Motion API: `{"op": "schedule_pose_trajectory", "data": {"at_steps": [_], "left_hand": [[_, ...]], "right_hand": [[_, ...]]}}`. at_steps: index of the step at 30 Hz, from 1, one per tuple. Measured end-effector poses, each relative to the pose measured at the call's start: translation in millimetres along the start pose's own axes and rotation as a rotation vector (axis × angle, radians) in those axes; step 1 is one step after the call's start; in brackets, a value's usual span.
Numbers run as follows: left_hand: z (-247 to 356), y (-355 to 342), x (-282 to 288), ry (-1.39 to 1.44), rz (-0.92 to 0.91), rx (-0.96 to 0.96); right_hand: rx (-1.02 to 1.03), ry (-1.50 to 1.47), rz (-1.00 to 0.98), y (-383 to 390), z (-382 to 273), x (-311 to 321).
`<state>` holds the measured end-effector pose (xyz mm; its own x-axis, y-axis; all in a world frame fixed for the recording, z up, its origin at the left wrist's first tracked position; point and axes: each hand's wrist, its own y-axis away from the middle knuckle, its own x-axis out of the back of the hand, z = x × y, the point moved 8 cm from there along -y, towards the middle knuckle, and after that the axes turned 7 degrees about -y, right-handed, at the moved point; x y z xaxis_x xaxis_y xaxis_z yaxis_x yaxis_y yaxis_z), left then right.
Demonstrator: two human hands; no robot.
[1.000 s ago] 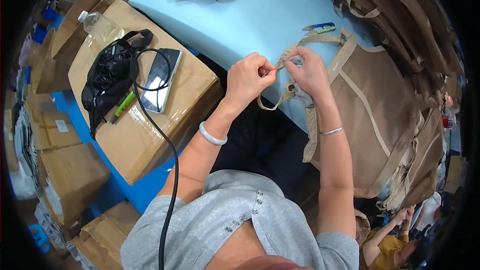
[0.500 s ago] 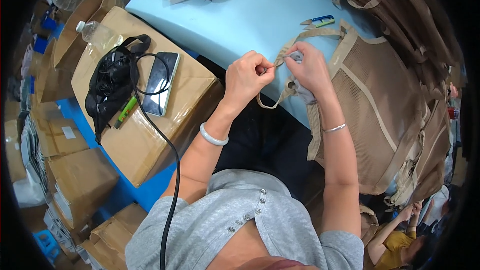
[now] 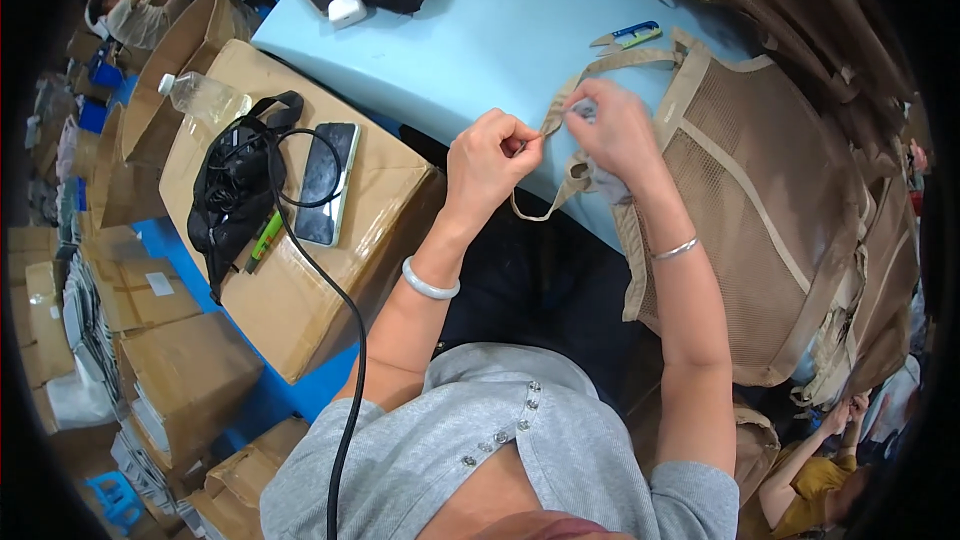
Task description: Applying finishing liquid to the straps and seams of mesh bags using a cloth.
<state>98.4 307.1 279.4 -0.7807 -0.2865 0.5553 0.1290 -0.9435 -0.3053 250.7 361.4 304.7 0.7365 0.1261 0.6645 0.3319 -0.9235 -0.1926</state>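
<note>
My left hand (image 3: 492,162) pinches a narrow beige strap (image 3: 552,118) between thumb and forefinger, above the table's near edge. The strap runs up and bends right to the corner of a brown mesh bag (image 3: 755,155), while a thin loop hangs below. My right hand (image 3: 612,135), slightly blurred, is closed round a crumpled grey cloth (image 3: 607,186), which shows at its fingers and under its palm. What its fingertips pinch besides is hidden. Thread snips (image 3: 628,35) with blue and green handles lie on the table beyond the right hand.
More brown mesh bags (image 3: 800,10) are heaped at the far right of the light blue table (image 3: 470,35). Left of me, a cardboard box (image 3: 385,230) carries a phone (image 3: 326,180), black pouch (image 3: 238,190), and clear bottle (image 3: 205,97). A black cable (image 3: 350,360) crosses before me.
My right hand has moved slightly up and away from the left hand. The left hand keeps its pinch on the strap. The view has shifted a little.
</note>
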Motion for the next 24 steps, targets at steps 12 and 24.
{"op": "schedule_pose_trajectory", "data": {"at_steps": [12,24], "left_hand": [[26.4,13.6,10.5,-0.21,0.071,-0.326],[28.3,14.9,7.7,-0.232,0.055,-0.351]], "right_hand": [[-0.238,-0.394,0.036,5.4,24.9,11.2],[0.044,-0.018,-0.056,3.8,-3.5,-1.7]]}}
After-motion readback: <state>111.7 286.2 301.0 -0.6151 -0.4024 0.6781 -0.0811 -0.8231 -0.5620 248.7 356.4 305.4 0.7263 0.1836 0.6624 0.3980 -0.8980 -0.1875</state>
